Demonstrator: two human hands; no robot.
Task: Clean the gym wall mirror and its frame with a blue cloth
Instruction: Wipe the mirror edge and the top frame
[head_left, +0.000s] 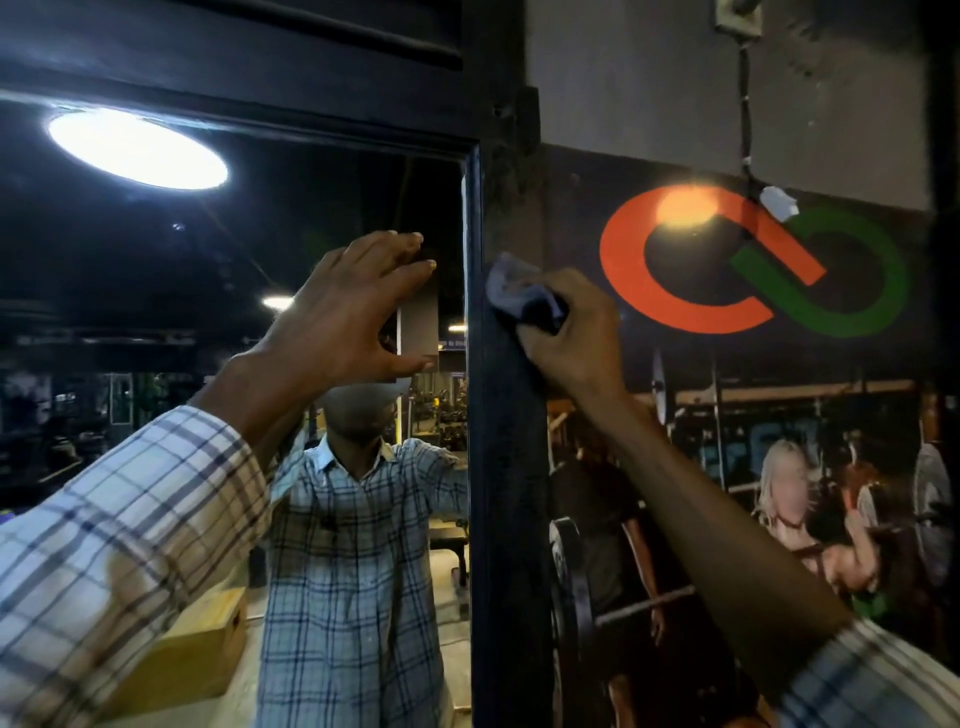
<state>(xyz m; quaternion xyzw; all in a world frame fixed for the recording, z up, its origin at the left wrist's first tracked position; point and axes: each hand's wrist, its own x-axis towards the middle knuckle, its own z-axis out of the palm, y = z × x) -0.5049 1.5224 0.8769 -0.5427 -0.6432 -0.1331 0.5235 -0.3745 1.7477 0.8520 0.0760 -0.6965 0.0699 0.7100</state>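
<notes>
- Left hand spread flat on the mirror; right hand grips the blue cloth against the frame
- Frame's right edge underway; lower stretch likely remains

Cloth was grey-blue, frame black, sleeve checked white and blue; the logo at two o'clock was orange and green.

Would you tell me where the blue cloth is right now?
In the head view, the blue cloth is gripped in the right hand against the mirror's black frame, right of the open left hand.
</notes>
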